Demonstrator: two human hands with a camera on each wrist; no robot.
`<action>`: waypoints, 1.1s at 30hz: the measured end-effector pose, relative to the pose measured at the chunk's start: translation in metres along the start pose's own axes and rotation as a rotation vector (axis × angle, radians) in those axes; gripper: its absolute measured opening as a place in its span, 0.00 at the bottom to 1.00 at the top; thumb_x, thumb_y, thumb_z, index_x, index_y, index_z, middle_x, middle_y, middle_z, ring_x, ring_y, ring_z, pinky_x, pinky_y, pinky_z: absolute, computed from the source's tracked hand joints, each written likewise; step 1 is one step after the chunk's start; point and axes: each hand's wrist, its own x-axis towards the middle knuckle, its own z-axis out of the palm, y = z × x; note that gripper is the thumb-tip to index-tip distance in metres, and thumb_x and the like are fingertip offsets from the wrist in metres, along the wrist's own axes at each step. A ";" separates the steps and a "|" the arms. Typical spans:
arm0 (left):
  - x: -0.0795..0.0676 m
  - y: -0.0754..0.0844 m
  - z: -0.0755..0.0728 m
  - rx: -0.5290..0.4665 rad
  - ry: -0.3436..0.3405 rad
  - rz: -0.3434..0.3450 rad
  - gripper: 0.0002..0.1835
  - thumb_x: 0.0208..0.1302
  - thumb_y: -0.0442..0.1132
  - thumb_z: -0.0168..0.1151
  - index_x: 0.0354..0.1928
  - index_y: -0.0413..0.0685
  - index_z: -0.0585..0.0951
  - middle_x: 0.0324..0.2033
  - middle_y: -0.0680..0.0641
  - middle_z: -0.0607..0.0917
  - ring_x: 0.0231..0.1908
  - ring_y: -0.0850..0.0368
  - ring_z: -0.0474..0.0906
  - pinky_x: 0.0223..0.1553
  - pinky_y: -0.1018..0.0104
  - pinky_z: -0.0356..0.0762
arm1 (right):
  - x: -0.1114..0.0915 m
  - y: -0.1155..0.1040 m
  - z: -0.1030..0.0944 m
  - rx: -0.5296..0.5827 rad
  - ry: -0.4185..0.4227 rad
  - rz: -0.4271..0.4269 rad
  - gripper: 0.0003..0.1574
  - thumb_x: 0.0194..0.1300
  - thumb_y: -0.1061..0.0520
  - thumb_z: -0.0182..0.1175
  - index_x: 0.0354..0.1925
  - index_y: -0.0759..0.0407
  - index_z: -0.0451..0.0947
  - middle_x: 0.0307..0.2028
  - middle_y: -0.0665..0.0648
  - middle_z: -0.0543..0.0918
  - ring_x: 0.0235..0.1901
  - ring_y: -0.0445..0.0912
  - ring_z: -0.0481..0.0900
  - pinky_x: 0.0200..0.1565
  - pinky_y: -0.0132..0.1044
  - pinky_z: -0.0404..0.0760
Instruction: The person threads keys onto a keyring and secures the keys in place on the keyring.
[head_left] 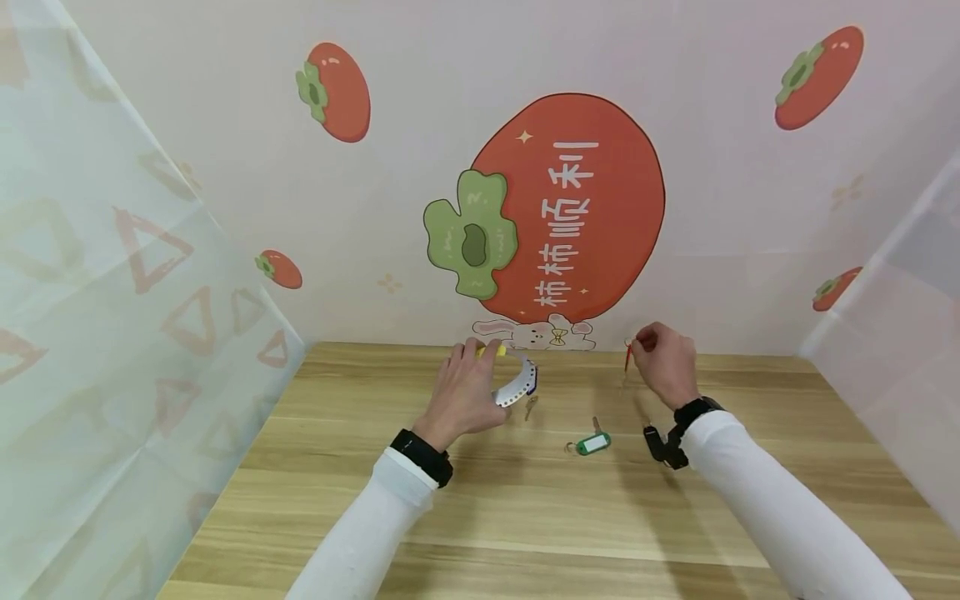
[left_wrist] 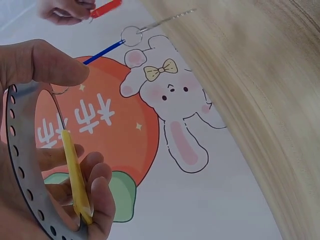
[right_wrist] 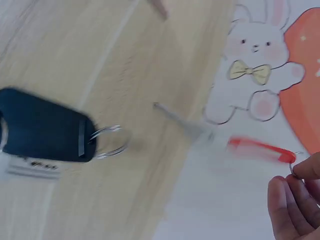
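Observation:
My left hand [head_left: 463,390] grips a curved metal band [left_wrist: 34,172] with a row of holes, the thumb on one side and fingers on the other. A yellow key tag [left_wrist: 75,170] is on the band beside those fingers. A blue key tag [left_wrist: 102,53] hangs from it, a ring and a key [head_left: 531,407] at its lower end. To the right, my right hand [head_left: 667,362] pinches the small wire loop of a red key tag [right_wrist: 262,148] between thumb and fingertips. A key [right_wrist: 180,120] dangles from the red tag, blurred in the right wrist view.
A green key tag [head_left: 594,443] with a key and ring lies on the wooden table [head_left: 360,508] between the forearms. A black key fob [right_wrist: 47,125] with a metal ring is near the right wrist. Behind the table stands a wall [head_left: 720,208] with printed persimmons.

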 end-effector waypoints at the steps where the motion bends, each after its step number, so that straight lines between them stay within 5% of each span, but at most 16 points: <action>1: 0.000 0.000 0.000 0.001 0.002 0.001 0.50 0.40 0.46 0.79 0.70 0.41 0.71 0.58 0.34 0.75 0.51 0.40 0.71 0.50 0.47 0.74 | 0.000 -0.003 -0.001 0.007 0.005 -0.003 0.04 0.64 0.67 0.63 0.34 0.70 0.81 0.29 0.67 0.85 0.30 0.60 0.83 0.37 0.55 0.79; 15: 0.003 0.005 -0.003 -0.018 0.028 -0.023 0.51 0.40 0.46 0.80 0.71 0.41 0.70 0.59 0.34 0.74 0.51 0.40 0.71 0.47 0.48 0.74 | -0.005 -0.062 -0.010 0.081 0.035 -0.259 0.04 0.61 0.69 0.68 0.34 0.71 0.82 0.29 0.65 0.86 0.28 0.55 0.86 0.31 0.50 0.85; 24: 0.004 0.008 -0.006 -0.024 0.042 -0.031 0.52 0.40 0.46 0.80 0.71 0.42 0.69 0.62 0.33 0.72 0.52 0.39 0.71 0.48 0.48 0.74 | -0.017 -0.098 -0.012 0.086 -0.077 -0.384 0.06 0.56 0.70 0.72 0.33 0.69 0.83 0.28 0.61 0.86 0.26 0.48 0.85 0.30 0.42 0.85; 33: 0.006 0.014 -0.008 -0.034 0.068 -0.018 0.52 0.39 0.46 0.81 0.71 0.44 0.69 0.60 0.34 0.74 0.52 0.39 0.72 0.49 0.47 0.75 | -0.025 -0.119 -0.010 0.114 -0.253 -0.361 0.06 0.57 0.68 0.72 0.31 0.63 0.82 0.27 0.55 0.84 0.24 0.42 0.80 0.29 0.35 0.83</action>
